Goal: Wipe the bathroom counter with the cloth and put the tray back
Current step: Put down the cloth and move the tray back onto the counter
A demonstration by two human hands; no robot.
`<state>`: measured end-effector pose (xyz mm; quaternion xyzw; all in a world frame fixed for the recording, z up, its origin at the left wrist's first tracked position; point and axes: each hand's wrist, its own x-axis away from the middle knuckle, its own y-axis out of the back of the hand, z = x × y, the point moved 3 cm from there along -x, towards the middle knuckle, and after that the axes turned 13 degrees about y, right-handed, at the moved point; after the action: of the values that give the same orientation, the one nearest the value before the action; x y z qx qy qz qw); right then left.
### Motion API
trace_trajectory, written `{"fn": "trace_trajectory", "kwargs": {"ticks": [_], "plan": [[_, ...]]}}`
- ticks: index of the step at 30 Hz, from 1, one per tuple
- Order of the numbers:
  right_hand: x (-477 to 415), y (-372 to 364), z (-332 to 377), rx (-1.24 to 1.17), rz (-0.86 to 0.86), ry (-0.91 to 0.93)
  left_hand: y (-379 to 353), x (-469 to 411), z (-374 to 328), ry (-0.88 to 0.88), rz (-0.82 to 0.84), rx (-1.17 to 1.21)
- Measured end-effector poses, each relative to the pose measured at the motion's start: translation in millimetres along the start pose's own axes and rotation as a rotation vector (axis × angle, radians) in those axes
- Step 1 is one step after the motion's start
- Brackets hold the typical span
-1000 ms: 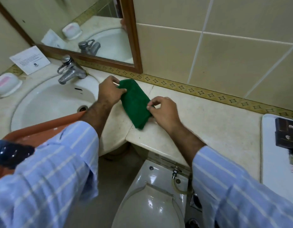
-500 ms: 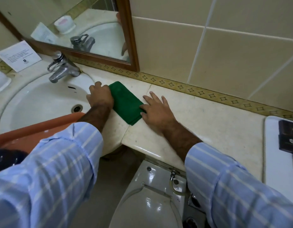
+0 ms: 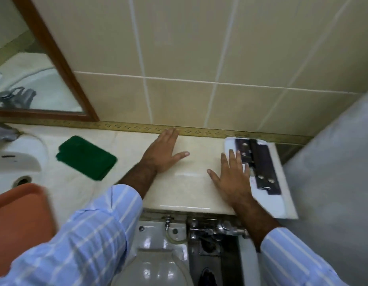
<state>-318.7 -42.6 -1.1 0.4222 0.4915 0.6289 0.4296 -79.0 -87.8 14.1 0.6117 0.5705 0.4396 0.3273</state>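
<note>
Two dark packets [image 3: 259, 162] on white tray [image 3: 269, 203]; both hands' fingers spread, empty

Green cloth [image 3: 86, 157], white tray [image 3: 267, 195]

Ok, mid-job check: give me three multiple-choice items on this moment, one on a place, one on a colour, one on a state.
1. Where does the folded cloth lie?
A. in the basin
B. on the beige stone counter
C. on the white tray

2. Its colour?
A. green
B. blue
C. white

3. What does the left hand hold?
A. the cloth
B. the orange tray
C. nothing

Key: B, flat beside the sink; A, dark green; C, palm open on the counter, while the right hand reaches onto the white tray.
</note>
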Motion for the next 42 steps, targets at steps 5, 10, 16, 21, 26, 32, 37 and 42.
{"fn": "trace_trajectory", "kwargs": {"ticks": [5,10,16,21,26,32,37,42], "plan": [[76,2,-67,0.019,-0.066,-0.215,-43,-15,-96,-0.201,0.132,-0.048],[126,2,-106,0.000,0.049,-0.446,-90,-45,-150,-0.191,0.261,-0.142],[140,-38,-129,-0.819,0.078,-0.745,-118,-71,-167,0.024,0.170,-0.020],[138,-56,-119,-1.507,-0.075,-0.962,-117,-82,-167,0.175,-0.067,0.216],[138,-59,-118,-1.512,-0.292,-1.003,-114,-81,-156,0.393,-0.021,0.369],[139,-30,-125,-1.204,-0.403,-0.848,-82,-31,-107,0.532,-0.085,0.540],[107,0,-113,-0.817,-0.365,-0.625,-41,27,-45,0.687,-0.158,0.756],[48,13,-85,-0.617,-0.278,-0.430,-18,64,11,0.826,-0.198,0.921]]}}
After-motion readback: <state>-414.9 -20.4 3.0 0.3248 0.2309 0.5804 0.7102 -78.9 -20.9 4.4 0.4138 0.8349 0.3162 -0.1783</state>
